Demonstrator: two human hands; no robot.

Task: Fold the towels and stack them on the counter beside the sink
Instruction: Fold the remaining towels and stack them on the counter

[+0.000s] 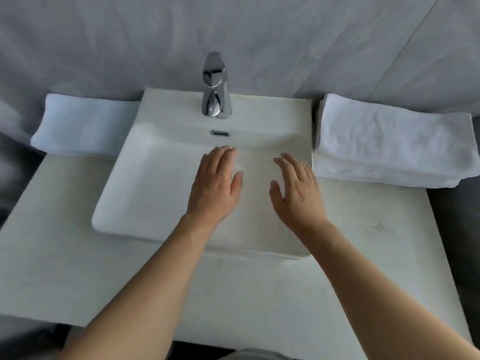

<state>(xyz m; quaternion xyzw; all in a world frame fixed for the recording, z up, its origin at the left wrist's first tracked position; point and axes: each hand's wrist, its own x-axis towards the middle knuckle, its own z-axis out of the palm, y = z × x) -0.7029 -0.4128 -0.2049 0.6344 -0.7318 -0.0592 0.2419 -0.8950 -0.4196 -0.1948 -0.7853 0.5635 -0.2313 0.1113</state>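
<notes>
Both hands (214,181) (297,188) flat over sink (155,162), folded towels (389,141) beside

We note a chrome faucet (215,85) standing upright at the far middle of the basin's rim, its single lever on top. Just near of it, we observe a small oval chrome overflow slot (220,133) set in the far inner wall of the basin. Behind these, we record a grey marbled wall (130,42) with a thin tile seam running diagonally at the far right.
</notes>
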